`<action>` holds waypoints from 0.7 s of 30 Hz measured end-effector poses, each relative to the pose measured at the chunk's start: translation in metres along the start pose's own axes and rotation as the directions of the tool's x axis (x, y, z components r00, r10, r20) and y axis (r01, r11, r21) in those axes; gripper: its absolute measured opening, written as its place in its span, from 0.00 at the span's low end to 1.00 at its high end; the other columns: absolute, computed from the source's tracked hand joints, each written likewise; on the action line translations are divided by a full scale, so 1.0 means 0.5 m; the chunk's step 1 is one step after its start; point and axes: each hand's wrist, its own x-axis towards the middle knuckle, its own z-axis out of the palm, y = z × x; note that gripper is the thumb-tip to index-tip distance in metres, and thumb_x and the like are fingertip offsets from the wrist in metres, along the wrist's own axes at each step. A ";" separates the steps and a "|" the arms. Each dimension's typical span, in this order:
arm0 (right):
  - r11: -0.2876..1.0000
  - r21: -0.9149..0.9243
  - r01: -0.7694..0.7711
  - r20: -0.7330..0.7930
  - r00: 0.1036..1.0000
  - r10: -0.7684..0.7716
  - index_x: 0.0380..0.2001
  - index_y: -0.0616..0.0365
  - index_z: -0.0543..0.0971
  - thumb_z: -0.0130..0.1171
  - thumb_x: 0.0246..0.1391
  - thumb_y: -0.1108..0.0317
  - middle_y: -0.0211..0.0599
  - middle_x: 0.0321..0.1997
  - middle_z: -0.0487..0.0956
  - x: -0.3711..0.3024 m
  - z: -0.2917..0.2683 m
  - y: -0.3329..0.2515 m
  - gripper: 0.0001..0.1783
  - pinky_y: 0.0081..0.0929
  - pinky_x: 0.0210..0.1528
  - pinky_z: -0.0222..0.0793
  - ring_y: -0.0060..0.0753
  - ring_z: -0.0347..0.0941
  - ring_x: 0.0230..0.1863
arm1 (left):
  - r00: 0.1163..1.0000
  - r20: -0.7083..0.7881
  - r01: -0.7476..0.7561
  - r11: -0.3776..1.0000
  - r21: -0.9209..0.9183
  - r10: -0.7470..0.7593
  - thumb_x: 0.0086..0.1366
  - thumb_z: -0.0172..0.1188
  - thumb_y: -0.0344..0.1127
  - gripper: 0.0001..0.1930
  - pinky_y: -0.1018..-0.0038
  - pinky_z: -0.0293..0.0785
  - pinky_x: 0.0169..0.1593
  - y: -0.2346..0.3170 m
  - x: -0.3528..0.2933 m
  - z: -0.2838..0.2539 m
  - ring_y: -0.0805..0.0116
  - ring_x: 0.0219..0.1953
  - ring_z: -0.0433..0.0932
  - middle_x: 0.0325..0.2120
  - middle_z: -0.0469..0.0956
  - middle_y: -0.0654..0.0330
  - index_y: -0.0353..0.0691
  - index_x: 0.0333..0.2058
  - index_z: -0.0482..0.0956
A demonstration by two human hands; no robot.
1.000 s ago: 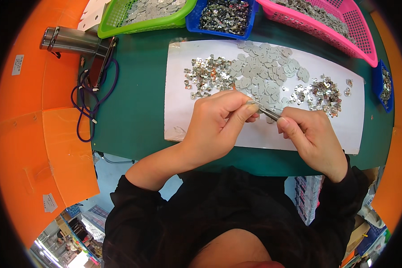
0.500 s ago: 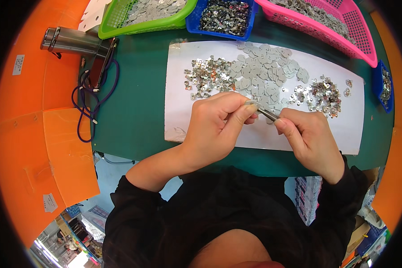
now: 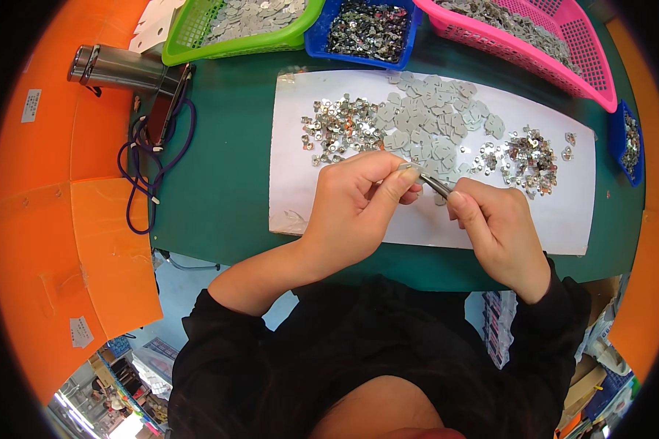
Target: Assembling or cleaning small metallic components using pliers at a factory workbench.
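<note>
Between the thumb and fingers of my left hand (image 3: 359, 205) is pinched a small grey flat piece (image 3: 410, 167), mostly covered by the fingertips. My right hand (image 3: 501, 227) grips metal tweezers (image 3: 437, 185), whose tips reach the piece at my left thumb. Both hands are over the near part of a white sheet (image 3: 293, 190). Beyond them lies a heap of grey flat pieces (image 3: 436, 110). Small shiny metal clips (image 3: 340, 128) are piled to its left, and another pile of small metal parts (image 3: 531, 161) is to its right.
Along the far edge stand a green basket (image 3: 245, 44), a blue bin (image 3: 362, 58) and a pink basket (image 3: 520, 62), all holding metal parts. A small blue tray (image 3: 626, 143) is at the right. On the left lie a steel cylinder (image 3: 124, 67) and a dark cord (image 3: 157, 172).
My right hand has shifted very slightly left and down, with the tweezers still at the grey piece. The left hand keeps its pinch almost in place.
</note>
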 end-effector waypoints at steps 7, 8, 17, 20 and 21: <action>0.999 0.043 -0.028 0.077 0.997 0.025 0.25 0.61 0.76 0.48 0.66 0.62 0.36 0.16 0.71 -0.004 -0.007 0.011 0.18 0.25 0.23 0.61 0.29 0.69 0.18 | 0.998 -0.045 -0.044 0.996 -0.072 0.041 0.68 0.56 0.27 0.08 0.79 0.75 0.35 -0.005 0.000 0.010 0.75 0.29 0.79 0.26 0.80 0.57 0.28 0.32 0.80; 0.999 0.036 -0.032 0.067 0.997 0.029 0.25 0.61 0.76 0.48 0.66 0.62 0.36 0.16 0.71 -0.005 -0.007 0.009 0.18 0.25 0.23 0.61 0.29 0.69 0.18 | 1.000 -0.020 -0.019 0.999 -0.027 0.019 0.70 0.55 0.28 0.09 0.78 0.76 0.37 0.001 -0.001 0.007 0.74 0.31 0.79 0.27 0.80 0.57 0.28 0.33 0.79; 0.928 -0.325 0.181 -0.248 0.931 -0.268 0.27 0.59 0.77 0.62 0.55 0.65 0.42 0.19 0.72 -0.011 0.000 0.026 0.09 0.37 0.24 0.65 0.47 0.71 0.21 | 1.000 0.018 -0.025 0.998 0.058 0.024 0.68 0.56 0.26 0.07 0.78 0.75 0.38 0.007 0.018 0.005 0.73 0.31 0.79 0.29 0.81 0.55 0.29 0.39 0.81; 0.944 -0.309 0.114 -0.401 0.884 -0.238 0.27 0.61 0.76 0.57 0.59 0.67 0.41 0.19 0.72 -0.011 -0.031 0.050 0.10 0.34 0.24 0.65 0.43 0.71 0.20 | 0.972 0.028 -0.227 0.892 0.391 0.235 0.68 0.55 0.26 0.11 0.78 0.75 0.39 0.027 0.022 -0.001 0.72 0.33 0.79 0.33 0.81 0.55 0.31 0.46 0.80; 0.968 -0.246 0.042 -0.527 0.833 -0.170 0.28 0.62 0.76 0.54 0.61 0.67 0.41 0.19 0.72 -0.013 -0.050 0.065 0.10 0.33 0.24 0.64 0.40 0.71 0.19 | 0.948 0.024 -0.297 0.854 0.428 0.318 0.68 0.54 0.25 0.15 0.77 0.76 0.39 0.015 0.021 -0.014 0.70 0.35 0.80 0.36 0.81 0.54 0.33 0.53 0.77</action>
